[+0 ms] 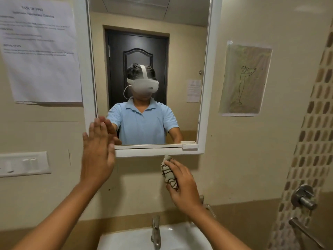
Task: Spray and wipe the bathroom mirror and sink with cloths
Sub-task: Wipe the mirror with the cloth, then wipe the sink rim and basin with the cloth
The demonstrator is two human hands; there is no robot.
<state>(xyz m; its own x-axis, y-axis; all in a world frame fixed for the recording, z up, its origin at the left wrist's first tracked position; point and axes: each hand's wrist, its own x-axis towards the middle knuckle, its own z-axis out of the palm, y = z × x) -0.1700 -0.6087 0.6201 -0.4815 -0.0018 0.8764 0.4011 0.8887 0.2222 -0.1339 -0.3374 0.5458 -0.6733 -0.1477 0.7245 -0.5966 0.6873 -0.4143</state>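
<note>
The left hand point(98, 150) is raised in the left centre of the frame, its fingers straight and together, the palm facing the lower left corner of the mirror point(147, 51); the fingertips overlap the white frame there, and a reflection of the hand meets them in the glass. Its grip holds nothing.

The right hand point(182, 184) sits lower, just right of centre, below the mirror's bottom edge. Its grip is closed round a bunched cloth point(168, 173), pale with dark wavy lines, whose top end pokes up to just under the mirror frame. Whether the cloth touches the wall cannot be told.

The mirror fills the upper middle of the frame and shows a person in a light blue shirt with a white headset, and a dark door behind.

At the bottom centre lies the white sink point(180, 237) with a metal tap point(155, 231) standing at its back edge.

A printed sheet point(41, 51) hangs at the upper left, a switch plate point(23, 164) below it, and a line drawing point(245, 78) on the wall at the right. A metal valve point(304, 196) sits at the lower right by a strip of patterned tiles.
</note>
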